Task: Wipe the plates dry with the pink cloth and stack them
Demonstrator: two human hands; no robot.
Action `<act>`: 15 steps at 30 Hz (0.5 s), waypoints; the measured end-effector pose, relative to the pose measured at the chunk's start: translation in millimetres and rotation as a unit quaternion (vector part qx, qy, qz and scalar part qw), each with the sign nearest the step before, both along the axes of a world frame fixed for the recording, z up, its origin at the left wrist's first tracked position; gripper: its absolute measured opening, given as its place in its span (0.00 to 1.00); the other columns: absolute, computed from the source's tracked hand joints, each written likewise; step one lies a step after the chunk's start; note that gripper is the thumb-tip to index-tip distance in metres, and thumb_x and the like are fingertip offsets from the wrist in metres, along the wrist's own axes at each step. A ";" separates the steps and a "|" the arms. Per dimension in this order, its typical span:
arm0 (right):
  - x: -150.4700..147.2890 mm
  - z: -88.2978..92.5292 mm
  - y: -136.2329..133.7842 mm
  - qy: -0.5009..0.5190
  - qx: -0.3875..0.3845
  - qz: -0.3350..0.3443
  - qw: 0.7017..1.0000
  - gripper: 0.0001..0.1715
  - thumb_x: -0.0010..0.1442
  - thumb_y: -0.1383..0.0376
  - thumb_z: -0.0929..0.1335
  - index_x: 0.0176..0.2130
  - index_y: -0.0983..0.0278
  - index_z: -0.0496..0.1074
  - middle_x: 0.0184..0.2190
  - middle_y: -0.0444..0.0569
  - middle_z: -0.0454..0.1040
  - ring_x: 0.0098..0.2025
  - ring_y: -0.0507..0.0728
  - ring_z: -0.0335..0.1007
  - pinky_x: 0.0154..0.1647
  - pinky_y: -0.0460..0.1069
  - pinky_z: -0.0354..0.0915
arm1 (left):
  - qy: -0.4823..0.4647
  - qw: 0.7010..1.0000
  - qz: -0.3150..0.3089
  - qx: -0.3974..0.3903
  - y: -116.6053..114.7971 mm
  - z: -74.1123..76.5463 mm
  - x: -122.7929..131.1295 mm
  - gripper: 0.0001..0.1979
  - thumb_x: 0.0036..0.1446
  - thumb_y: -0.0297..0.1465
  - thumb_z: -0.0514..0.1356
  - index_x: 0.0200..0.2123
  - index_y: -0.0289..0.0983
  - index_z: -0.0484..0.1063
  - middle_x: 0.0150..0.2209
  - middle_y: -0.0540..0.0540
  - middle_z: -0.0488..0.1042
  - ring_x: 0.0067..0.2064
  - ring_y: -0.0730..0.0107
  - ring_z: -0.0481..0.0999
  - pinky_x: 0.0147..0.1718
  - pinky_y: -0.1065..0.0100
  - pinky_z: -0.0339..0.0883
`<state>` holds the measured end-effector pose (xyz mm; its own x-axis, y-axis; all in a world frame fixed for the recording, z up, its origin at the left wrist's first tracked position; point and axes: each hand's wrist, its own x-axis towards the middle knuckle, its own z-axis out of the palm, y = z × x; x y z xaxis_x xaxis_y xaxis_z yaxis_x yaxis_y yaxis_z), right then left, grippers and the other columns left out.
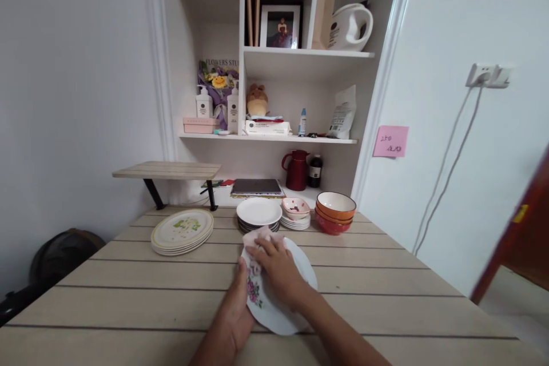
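A white plate [281, 314] with a pink flower print is tilted up above the near part of the table. My left hand [237, 303] grips its left edge, thumb along the rim and the other fingers hidden beneath. On the plate's upper left, my right hand [278, 269] presses a pale pink cloth [257, 234] against the surface, with the cloth bunched under its fingers and hanging over the rim. Just beyond the plate stands a stack of white plates [259, 211] with dark edges.
A stack of leaf-printed plates [183, 230] lies at left, before a small raised shelf [167, 170]. Small dishes [295, 208] and stacked orange and red bowls [335, 213] stand behind right. Further back are a closed laptop [257, 186], a red jug [297, 170] and a dark bottle [315, 171].
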<state>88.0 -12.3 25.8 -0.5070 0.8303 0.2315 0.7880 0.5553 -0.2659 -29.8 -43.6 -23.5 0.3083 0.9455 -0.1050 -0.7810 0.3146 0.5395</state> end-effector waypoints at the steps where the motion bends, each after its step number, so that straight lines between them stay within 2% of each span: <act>1: 5.6 1.8 6.2 -0.010 0.003 -0.016 1.000 0.36 0.60 0.73 0.58 0.63 0.49 0.59 0.67 0.46 0.56 0.66 0.69 0.46 0.59 0.67 0.51 | 0.009 1.000 -0.002 -0.009 -0.1 0.1 0.1 0.32 0.60 0.47 0.55 0.63 0.39 0.59 0.54 0.36 0.74 0.55 0.53 0.73 0.57 0.50 0.60; 4: 33.9 -6.6 5.4 -0.049 0.020 -0.067 0.996 0.38 0.59 0.76 0.57 0.63 0.50 0.59 0.68 0.44 0.54 0.67 0.69 0.46 0.59 0.66 0.53 | 0.018 0.999 -0.010 -0.025 0.9 -0.8 -0.2 0.34 0.59 0.49 0.54 0.63 0.37 0.60 0.53 0.35 0.75 0.55 0.51 0.74 0.57 0.49 0.60; 6: 53.3 -19.9 -10.0 -0.070 0.029 -0.089 0.993 0.43 0.56 0.78 0.57 0.65 0.49 0.54 0.69 0.42 0.51 0.68 0.68 0.43 0.60 0.66 0.54 | 0.010 1.000 -0.010 -0.027 1.3 -0.4 -0.4 0.34 0.59 0.50 0.53 0.63 0.35 0.60 0.52 0.34 0.75 0.54 0.51 0.74 0.57 0.50 0.61; 8: 64.4 -33.6 -31.6 -0.092 0.021 -0.090 0.991 0.44 0.55 0.78 0.58 0.66 0.50 0.54 0.68 0.42 0.54 0.67 0.69 0.45 0.60 0.66 0.54 | 0.004 0.999 -0.015 -0.034 0.5 2.3 -0.7 0.35 0.59 0.51 0.52 0.62 0.34 0.61 0.51 0.33 0.76 0.53 0.51 0.75 0.56 0.51 0.61; 10: 62.7 -44.1 -51.7 -0.104 -0.005 -0.056 0.993 0.41 0.55 0.76 0.59 0.64 0.50 0.59 0.66 0.43 0.59 0.65 0.68 0.52 0.60 0.64 0.56 | 0.004 0.999 -0.032 -0.042 -1.9 6.9 -1.4 0.36 0.59 0.52 0.50 0.62 0.33 0.62 0.50 0.33 0.76 0.53 0.51 0.75 0.56 0.51 0.62; 12: 48.7 -49.1 -62.9 -0.090 -0.023 0.006 0.996 0.40 0.56 0.75 0.60 0.63 0.49 0.60 0.65 0.41 0.60 0.62 0.66 0.56 0.60 0.61 0.57 | 0.006 0.998 -0.054 -0.042 -4.6 11.2 -2.1 0.38 0.58 0.54 0.50 0.61 0.32 0.63 0.50 0.32 0.76 0.53 0.50 0.75 0.55 0.51 0.62; 15: 17.8 -41.7 -54.8 -0.040 -0.011 0.068 0.997 0.44 0.54 0.72 0.62 0.66 0.49 0.52 0.68 0.38 0.54 0.65 0.66 0.51 0.62 0.61 0.54 | 0.005 0.998 -0.064 -0.025 -6.4 12.1 -1.7 0.38 0.58 0.54 0.50 0.61 0.31 0.63 0.50 0.31 0.76 0.53 0.50 0.75 0.56 0.52 0.62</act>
